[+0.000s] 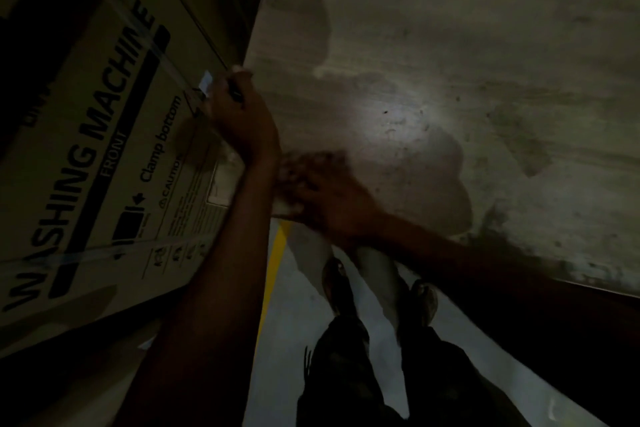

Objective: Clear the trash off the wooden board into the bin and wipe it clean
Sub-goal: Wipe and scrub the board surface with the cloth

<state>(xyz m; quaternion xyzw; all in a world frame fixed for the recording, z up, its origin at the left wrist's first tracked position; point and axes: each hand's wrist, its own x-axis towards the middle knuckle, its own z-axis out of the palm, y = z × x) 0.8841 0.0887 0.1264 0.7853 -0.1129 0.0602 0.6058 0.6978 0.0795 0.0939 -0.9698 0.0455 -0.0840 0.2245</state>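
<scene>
Dim frame; right hand [322,191] motion-blurred, edges dark.

Dim light. A carton [104,135] printed "WASHING MACHINE" stands at left. The pale floor [298,329] below carries a yellow line [273,274]. A bright patch glows mid-frame.

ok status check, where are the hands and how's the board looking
Left hand braced at washing machine box edge. Right hand blurred at near edge of wooden board, grip unclear. Board dusty, specks and stains showing. No bin in view.
</scene>
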